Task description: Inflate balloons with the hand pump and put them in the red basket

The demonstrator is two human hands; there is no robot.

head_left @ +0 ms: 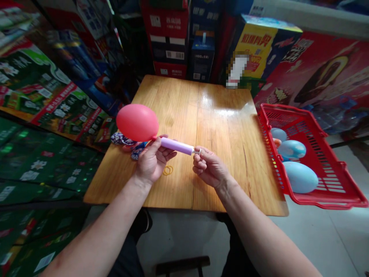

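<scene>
A purple balloon pump spans the gap between my two hands above the wooden table. On its left end sits an inflated red balloon, its neck over the nozzle. My left hand pinches the balloon's neck at the nozzle, fingers curled below the pump. My right hand is closed on the white pull handle at the pump's other end. Just under the pump, a few yellow rubber bands lie on the table. Behind my left hand are a patterned dark bundle and other small items, partly hidden.
Right of the table stands a red plastic basket with several blue balloons inside. Stacked green cartons line the left side. Red and blue boxes are piled beyond the far edge, beside a yellow-and-blue box. A stool shows below.
</scene>
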